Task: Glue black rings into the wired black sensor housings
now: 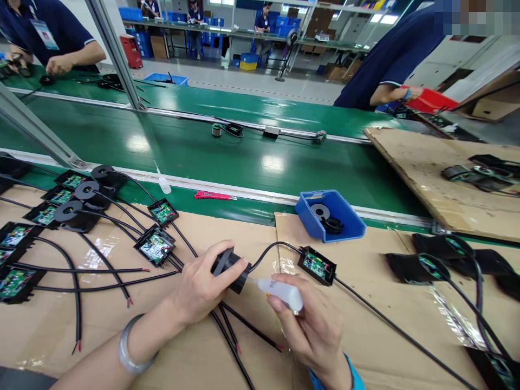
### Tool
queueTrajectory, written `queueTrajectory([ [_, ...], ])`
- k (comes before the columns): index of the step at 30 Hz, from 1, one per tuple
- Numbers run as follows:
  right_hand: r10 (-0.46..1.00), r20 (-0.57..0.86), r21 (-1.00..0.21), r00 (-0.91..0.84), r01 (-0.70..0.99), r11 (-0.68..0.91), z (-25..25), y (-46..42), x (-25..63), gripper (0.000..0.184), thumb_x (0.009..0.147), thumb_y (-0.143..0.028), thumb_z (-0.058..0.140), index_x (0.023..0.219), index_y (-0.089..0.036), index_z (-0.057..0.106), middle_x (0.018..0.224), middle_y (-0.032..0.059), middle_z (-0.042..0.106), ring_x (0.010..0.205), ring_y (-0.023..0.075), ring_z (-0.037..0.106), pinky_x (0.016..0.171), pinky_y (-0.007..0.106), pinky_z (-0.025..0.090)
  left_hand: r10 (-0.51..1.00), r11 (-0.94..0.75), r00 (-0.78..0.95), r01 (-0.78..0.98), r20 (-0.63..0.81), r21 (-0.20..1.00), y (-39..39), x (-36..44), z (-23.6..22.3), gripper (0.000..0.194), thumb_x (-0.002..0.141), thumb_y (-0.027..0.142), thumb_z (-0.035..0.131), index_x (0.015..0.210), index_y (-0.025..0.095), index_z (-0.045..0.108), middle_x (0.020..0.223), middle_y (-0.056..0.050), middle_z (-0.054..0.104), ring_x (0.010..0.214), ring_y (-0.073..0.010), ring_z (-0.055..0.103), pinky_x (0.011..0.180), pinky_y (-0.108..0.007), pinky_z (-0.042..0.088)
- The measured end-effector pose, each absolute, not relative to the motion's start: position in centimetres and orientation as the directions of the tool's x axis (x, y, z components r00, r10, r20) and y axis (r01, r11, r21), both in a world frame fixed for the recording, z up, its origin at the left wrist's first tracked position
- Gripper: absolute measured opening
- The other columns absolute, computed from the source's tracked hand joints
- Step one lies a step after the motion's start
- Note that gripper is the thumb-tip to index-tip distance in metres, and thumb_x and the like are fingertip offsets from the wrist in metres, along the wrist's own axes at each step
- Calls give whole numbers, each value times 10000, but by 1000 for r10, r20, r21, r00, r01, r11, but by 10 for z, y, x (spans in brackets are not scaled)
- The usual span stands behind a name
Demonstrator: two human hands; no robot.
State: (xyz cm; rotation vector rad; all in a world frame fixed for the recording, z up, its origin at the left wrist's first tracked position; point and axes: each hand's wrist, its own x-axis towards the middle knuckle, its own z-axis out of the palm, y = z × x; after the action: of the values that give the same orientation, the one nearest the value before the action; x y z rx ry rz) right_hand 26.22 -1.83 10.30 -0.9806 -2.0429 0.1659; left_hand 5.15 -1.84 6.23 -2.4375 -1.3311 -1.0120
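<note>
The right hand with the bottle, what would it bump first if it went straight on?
Probably the black part in the left hand; the bottle in the right hand points at it. I can't tell if they touch.

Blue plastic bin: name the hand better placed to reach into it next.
Probably the right hand: it is nearer the bin, though holding a translucent white bottle. The left hand, farther off, grips a black plastic part.

Cardboard [402, 330] under black circuit boxes [319, 265]
</note>
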Motion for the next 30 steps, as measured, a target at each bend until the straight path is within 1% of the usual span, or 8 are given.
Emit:
queueTrajectory([
  [7, 687, 639, -435, -346, 574, 694, 105, -18, 263, 108, 985, -271, 497, 1017, -196, 568, 759, 34, 701, 622, 166, 671, 554, 259, 514, 674, -578, 374, 804, 637, 139, -19, 51, 64, 419, 878, 26, 458, 1186, 245, 640, 1237, -153, 588, 1084, -228, 668, 643, -225, 586],
  [13, 717, 612, -500, -335, 538, 679, 108, -20, 261, 118, 987, -286, 495, 991, -199, 575, 753, 16, 691, 596, 143, 652, 537, 233, 503, 678, -583, 377, 799, 631, 147, -19, 50, 61, 440, 865, 13, 469, 1204, 242, 631, 1256, -166, 569, 1098, -252, 662, 667, -267, 600],
  [16, 737, 593, -533, -323, 529, 660, 108, -21, 262, 111, 980, -285, 503, 986, -206, 580, 750, 12, 691, 572, 145, 644, 519, 242, 500, 677, -583, 380, 799, 630, 145, -18, 50, 60, 435, 864, 20, 477, 1208, 242, 624, 1258, -166, 564, 1102, -255, 657, 645, -259, 595],
  [18, 733, 604, -526, -314, 534, 662, 107, -20, 262, 103, 976, -278, 509, 997, -206, 578, 758, 16, 698, 586, 149, 657, 526, 245, 508, 674, -583, 382, 801, 633, 137, -18, 50, 61, 422, 870, 28, 484, 1206, 243, 622, 1254, -164, 565, 1099, -254, 657, 635, -254, 591],
  [21, 700, 643, -478, -310, 552, 684, 103, -18, 262, 103, 969, -265, 522, 1032, -199, 569, 787, 29, 715, 641, 161, 686, 563, 249, 530, 669, -585, 387, 801, 635, 129, -18, 50, 63, 405, 876, 36, 490, 1201, 240, 620, 1242, -161, 569, 1090, -247, 659, 632, -247, 589],
  [25, 683, 656, -448, -322, 563, 695, 100, -17, 263, 112, 973, -265, 516, 1050, -193, 553, 784, 44, 715, 646, 175, 689, 560, 260, 530, 679, -579, 382, 804, 627, 138, -18, 50, 64, 456, 840, 5, 478, 1201, 246, 616, 1244, -153, 572, 1094, -243, 657, 644, -244, 588],
  [27, 687, 654, -463, -317, 549, 695, 101, -17, 263, 109, 977, -274, 514, 1040, -193, 553, 779, 42, 713, 646, 173, 690, 562, 256, 531, 682, -578, 384, 804, 623, 138, -18, 50, 64, 491, 805, -11, 475, 1200, 245, 616, 1249, -153, 570, 1094, -247, 657, 635, -243, 586],
  [30, 718, 628, -530, -301, 510, 677, 105, -19, 262, 105, 979, -277, 510, 1015, -195, 566, 786, 34, 712, 636, 155, 683, 563, 238, 532, 682, -584, 396, 801, 615, 131, -18, 48, 64, 526, 769, -11, 480, 1215, 237, 611, 1262, -156, 565, 1111, -252, 647, 650, -247, 591],
])
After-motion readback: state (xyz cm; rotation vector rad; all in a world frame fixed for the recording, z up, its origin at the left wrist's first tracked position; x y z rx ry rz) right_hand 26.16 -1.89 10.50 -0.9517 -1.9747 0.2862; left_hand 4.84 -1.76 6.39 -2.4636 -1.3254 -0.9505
